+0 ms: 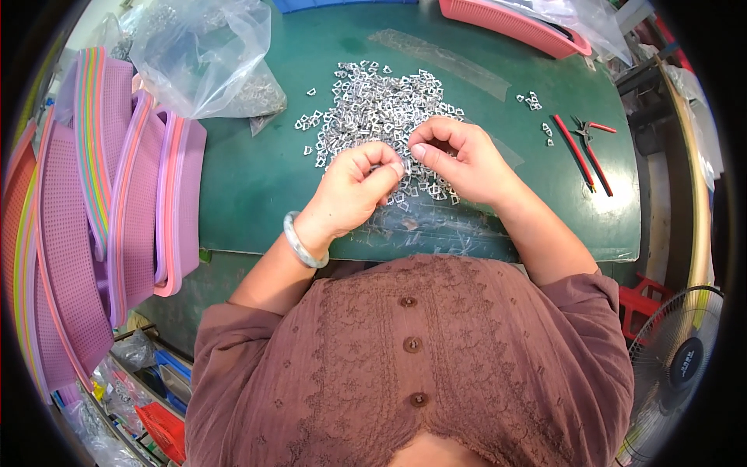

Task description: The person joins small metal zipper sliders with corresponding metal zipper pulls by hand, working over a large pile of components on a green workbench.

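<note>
A heap of small silver metal frame-shaped pieces (pixel 366 109) is spread over the green table, and both hands are at its near side. My left hand (pixel 346 187), with a pale bangle (pixel 300 241) on the wrist, is closed in a pinch. A bit of silver metal shows at its fingertips, apparently one of the small pieces. Close beside it on the right, my right hand (pixel 467 162) is closed too, thumb against curled fingers. Whatever may be between those fingers is too small or hidden to name. The fingertips of the two hands are slightly apart.
Pliers with red handles (pixel 589 144) and a red pen-like stick (pixel 573 152) lie at the right, near a few loose pieces (pixel 532 100). Purple perforated baskets (pixel 140 202) crowd the left edge. A clear plastic bag (pixel 204 62) rests behind them. A fan (pixel 677 366) stands lower right.
</note>
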`<state>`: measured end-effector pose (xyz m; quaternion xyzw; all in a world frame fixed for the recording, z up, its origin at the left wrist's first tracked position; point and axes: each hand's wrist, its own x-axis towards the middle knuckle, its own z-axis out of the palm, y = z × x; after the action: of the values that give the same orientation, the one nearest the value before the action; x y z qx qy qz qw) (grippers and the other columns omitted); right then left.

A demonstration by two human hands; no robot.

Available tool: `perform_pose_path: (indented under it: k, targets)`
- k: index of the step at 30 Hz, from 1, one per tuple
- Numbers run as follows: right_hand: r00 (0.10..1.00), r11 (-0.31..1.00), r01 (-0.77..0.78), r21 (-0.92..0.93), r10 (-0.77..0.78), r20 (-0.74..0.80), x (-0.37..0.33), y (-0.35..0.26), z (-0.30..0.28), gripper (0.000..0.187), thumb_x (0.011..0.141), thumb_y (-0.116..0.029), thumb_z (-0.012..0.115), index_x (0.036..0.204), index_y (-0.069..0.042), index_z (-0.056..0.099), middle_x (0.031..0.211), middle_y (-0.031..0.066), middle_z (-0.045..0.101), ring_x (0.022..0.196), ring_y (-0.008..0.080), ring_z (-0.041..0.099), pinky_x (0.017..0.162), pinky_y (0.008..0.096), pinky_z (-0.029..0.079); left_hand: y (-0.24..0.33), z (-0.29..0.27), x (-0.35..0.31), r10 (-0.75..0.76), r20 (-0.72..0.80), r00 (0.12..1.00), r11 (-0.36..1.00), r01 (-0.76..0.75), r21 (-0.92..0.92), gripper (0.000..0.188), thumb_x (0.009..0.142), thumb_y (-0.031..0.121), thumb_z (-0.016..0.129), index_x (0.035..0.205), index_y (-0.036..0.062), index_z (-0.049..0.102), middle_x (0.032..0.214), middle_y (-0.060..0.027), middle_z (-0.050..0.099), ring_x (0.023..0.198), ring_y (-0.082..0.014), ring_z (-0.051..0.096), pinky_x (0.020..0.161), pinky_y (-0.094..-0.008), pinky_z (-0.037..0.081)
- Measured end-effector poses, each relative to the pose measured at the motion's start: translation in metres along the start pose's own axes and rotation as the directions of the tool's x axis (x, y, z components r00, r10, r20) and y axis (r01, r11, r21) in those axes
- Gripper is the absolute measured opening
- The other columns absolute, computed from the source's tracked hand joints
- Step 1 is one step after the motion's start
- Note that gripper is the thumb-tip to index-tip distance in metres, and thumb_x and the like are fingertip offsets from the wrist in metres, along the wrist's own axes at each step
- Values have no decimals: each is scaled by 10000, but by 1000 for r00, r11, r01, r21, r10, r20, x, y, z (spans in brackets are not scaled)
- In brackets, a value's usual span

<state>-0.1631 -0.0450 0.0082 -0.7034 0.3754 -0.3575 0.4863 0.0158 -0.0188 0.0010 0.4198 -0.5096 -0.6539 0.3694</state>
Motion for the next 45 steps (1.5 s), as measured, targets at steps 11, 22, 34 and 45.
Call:
perform_pose_path:
  k: [11, 22, 34, 45]
  targets:
    - [968, 957, -230, 177, 205, 147, -1, -2, -1, 148, 795, -137, 554, 753, 3, 577, 616, -30, 497, 590, 39, 411, 531, 210, 360, 3, -3, 3, -108, -6, 994, 985, 106, -136, 91, 837, 114, 503, 781, 73, 562, 618, 29, 523, 482, -23, 437, 419, -142, 323]
    - [981, 977, -178, 118, 166, 105, -2, 0, -3, 154, 800, -147, 550, 758, -1, 578, 611, -32, 484, 581, 42, 403, 516, 218, 357, -2, -5, -1, -184, 42, 982, 941, 188, -282, 90, 811, 123, 546, 783, 52, 595, 626, 5, 548, 481, -27, 457, 419, -138, 340]
    - [947, 932, -302, 201, 268, 179, 0, 1, -6, 147, 830, -136, 536, 831, 6, 576, 738, -4, 559, 687, 59, 491, 647, 210, 418, 0, -1, -2, -178, -65, 982, 953, 156, -260, 88, 821, 99, 532, 781, 40, 583, 604, -3, 545, 456, -32, 450, 386, -135, 294]
    - [965, 943, -251, 219, 227, 132, -1, -4, -5, 123, 800, -98, 571, 869, 3, 586, 738, -17, 561, 677, 40, 488, 621, 186, 406, -1, 1, -3, -51, -111, 993, 978, 27, -207, 48, 792, 63, 581, 834, 41, 586, 657, 7, 550, 507, -27, 464, 418, -126, 325]
